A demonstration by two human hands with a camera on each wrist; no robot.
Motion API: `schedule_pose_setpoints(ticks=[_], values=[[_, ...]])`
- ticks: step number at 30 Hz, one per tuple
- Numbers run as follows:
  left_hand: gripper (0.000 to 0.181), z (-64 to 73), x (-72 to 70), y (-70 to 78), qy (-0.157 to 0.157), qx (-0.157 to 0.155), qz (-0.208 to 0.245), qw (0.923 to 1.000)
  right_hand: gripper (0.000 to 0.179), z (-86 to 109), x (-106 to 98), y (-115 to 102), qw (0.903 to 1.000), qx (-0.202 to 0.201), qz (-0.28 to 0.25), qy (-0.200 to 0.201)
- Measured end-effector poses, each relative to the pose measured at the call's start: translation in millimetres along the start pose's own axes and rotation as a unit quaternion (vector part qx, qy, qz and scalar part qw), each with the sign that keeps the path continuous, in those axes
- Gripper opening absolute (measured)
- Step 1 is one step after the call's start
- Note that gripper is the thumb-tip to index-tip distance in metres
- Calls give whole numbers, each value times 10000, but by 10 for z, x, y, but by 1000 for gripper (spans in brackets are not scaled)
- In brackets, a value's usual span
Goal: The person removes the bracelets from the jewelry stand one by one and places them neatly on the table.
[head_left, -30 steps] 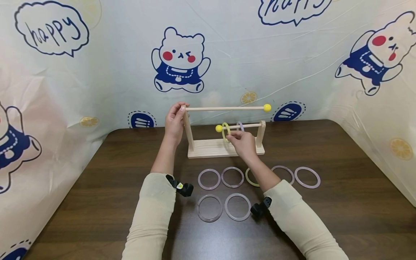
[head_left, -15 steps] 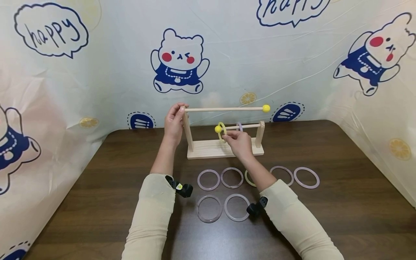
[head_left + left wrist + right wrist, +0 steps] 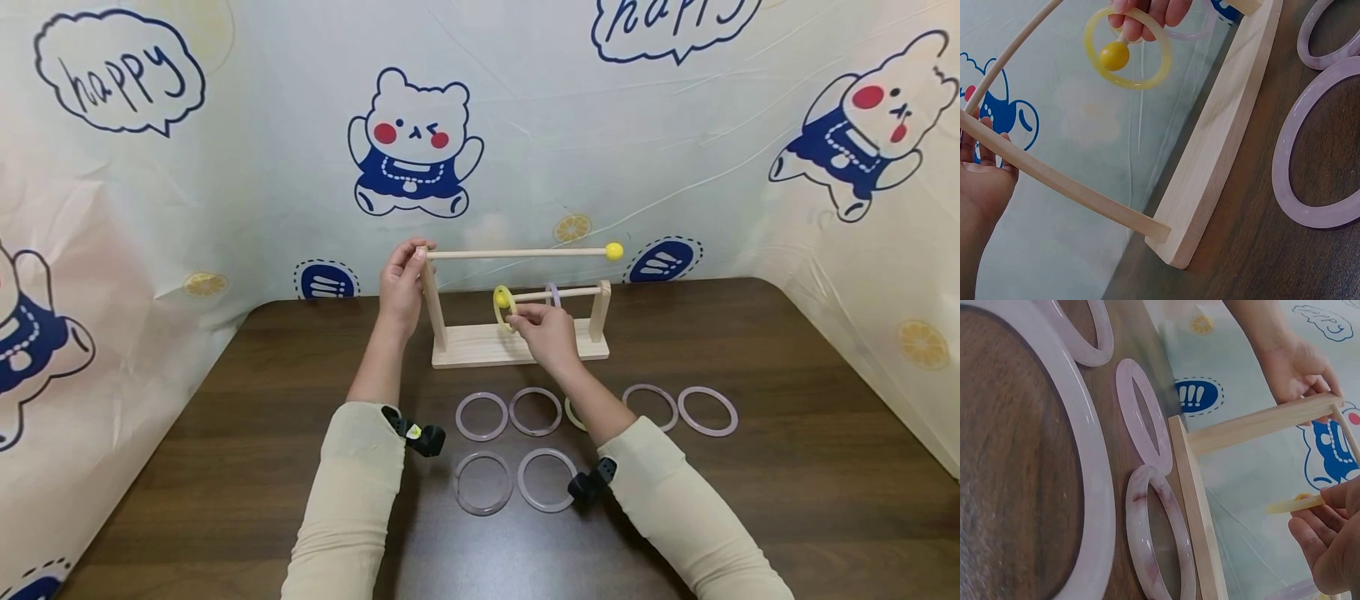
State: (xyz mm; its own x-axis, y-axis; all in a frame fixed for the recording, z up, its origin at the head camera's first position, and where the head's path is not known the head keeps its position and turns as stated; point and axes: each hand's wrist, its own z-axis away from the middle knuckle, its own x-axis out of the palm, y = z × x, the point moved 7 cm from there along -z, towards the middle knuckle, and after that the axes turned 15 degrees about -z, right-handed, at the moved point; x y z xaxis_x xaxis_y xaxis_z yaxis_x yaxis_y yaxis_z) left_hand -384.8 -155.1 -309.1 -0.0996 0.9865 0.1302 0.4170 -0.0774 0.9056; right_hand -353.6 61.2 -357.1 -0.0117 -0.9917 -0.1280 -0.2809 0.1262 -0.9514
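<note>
My right hand [image 3: 547,333] pinches a yellow bangle [image 3: 1129,84] between thumb and fingers. The bangle surrounds the yellow ball [image 3: 1114,56] at the free end of the lower rod [image 3: 529,296]. A pale purple bangle [image 3: 554,294] hangs further along this rod, partly hidden by the right hand. My left hand [image 3: 402,283] grips the left post [image 3: 435,304] of the wooden bangle stand near its top, thumb in front and fingers behind. The stand's base [image 3: 480,345] rests on the table.
A longer upper rod [image 3: 517,252] ends in another yellow ball [image 3: 614,251]. Several purple and clear bangles lie in front of the stand, including a purple bangle [image 3: 482,438]. A yellow-green bangle [image 3: 573,418] is partly covered by the right forearm. A patterned cloth [image 3: 525,167] stands behind.
The right hand has slid the yellow bangle leftward along the lower rod, from beside the ball to around it. The left hand keeps its hold on the post.
</note>
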Motion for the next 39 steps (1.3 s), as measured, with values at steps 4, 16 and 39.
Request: schedule_pose_setpoints(ticks=[4,16,39], values=[[10,-7,-3,-13,12,-3,8,10000,18,22,9,-16,10000,-24,3,-27],[11,4,-28,-23,11,-44,-110,9999,19,71,43,-82,9997,-171,43,-182],[11,-1,-5,-17,9,-52,-108,9999,19,191,-223,-254,9976,-661,-179,-39]])
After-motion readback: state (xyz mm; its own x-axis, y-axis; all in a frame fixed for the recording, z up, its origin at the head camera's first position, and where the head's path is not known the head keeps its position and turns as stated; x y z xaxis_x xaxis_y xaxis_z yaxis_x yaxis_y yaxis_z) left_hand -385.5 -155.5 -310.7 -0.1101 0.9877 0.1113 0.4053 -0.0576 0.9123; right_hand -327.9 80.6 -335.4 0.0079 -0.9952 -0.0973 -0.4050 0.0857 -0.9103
